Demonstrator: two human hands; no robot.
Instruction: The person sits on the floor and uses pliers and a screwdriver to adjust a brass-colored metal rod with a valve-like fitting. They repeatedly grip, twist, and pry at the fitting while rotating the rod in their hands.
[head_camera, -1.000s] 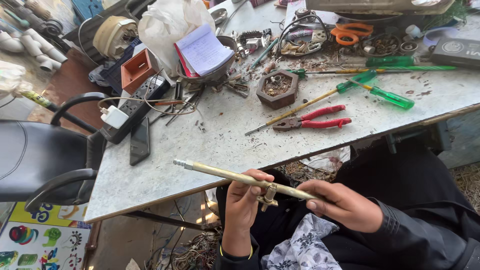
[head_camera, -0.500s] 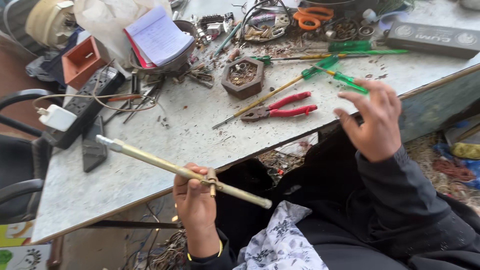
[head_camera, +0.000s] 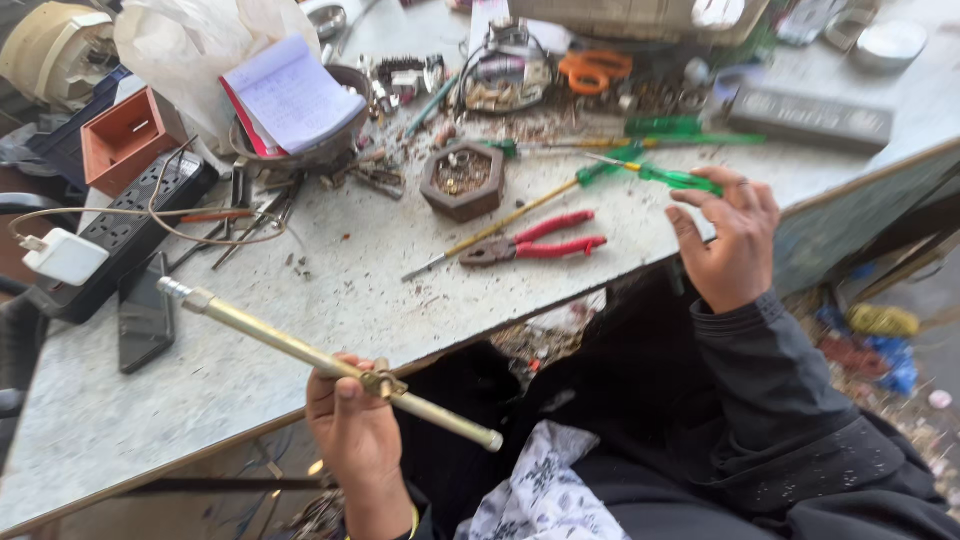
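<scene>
**Brass rod in the left hand, right hand at a green screwdriver**

The left hand (head_camera: 360, 430) grips a long brass-coloured rod (head_camera: 330, 362) near its middle, at a small fitting, the fingers wrapped tight round it with the thumb on top. The rod slants from upper left, over the front edge of the grey speckled surface (head_camera: 150, 420), down to lower right above the person's lap. The right hand (head_camera: 732, 248) is raised at the surface's front edge, its fingers half curled and touching the handle of a green screwdriver (head_camera: 672, 177); whether they pinch it cannot be told. Red-handled pliers (head_camera: 535, 245) lie just left of that hand, beside a yellow-shafted screwdriver (head_camera: 505, 222). A hexagonal wooden dish (head_camera: 462, 180) of small parts sits behind them.
</scene>
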